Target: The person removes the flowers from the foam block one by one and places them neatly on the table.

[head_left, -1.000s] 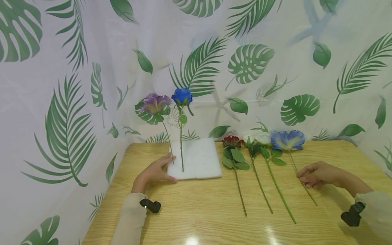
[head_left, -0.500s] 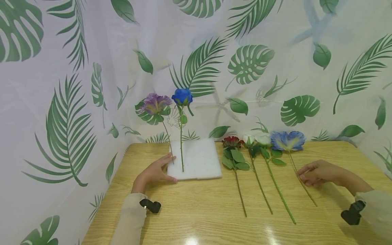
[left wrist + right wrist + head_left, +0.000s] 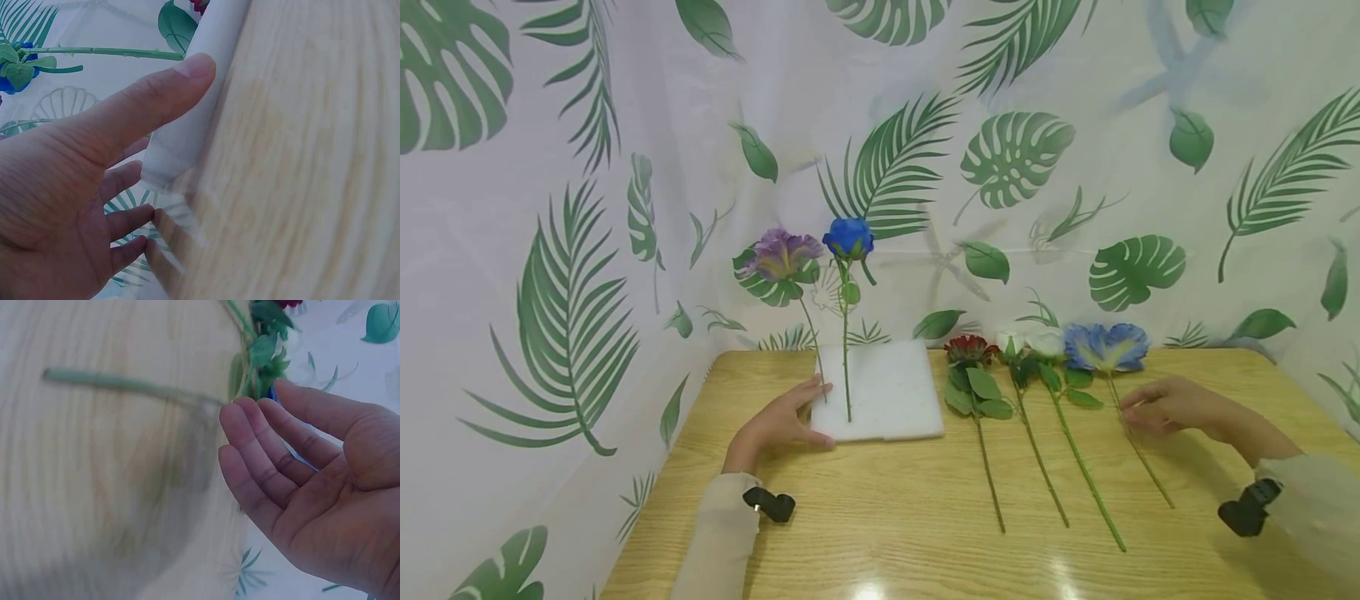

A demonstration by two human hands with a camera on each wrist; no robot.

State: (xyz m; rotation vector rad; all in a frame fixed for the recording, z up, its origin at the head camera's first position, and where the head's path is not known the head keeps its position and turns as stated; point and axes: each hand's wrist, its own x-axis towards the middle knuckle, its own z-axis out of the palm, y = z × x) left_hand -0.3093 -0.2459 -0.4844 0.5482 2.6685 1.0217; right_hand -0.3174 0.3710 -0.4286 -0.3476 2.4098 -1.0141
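In the head view my left hand (image 3: 782,417) is at the left front corner of a white foam board (image 3: 891,392). Its thumb presses the front edge and its fingers lie along the left side. A purple flower (image 3: 781,254) and a blue rose (image 3: 848,239) stand upright in the board. My right hand (image 3: 1176,414) is at the upper stem of a blue-and-yellow flower (image 3: 1108,346) that lies on the table. In the right wrist view the fingers (image 3: 259,465) are loosely bent, their tips beside the stem (image 3: 119,381), with no clear pinch on it.
A red flower (image 3: 972,350) and two white roses (image 3: 1011,343) lie side by side on the wooden table (image 3: 880,517), stems toward the front. A leaf-printed curtain (image 3: 917,167) hangs behind the table and at its left.
My right hand has slid up along the blue-and-yellow flower's stem, away from the stem's end and slightly left. The flower has hardly moved. My left hand and the foam board keep their place.
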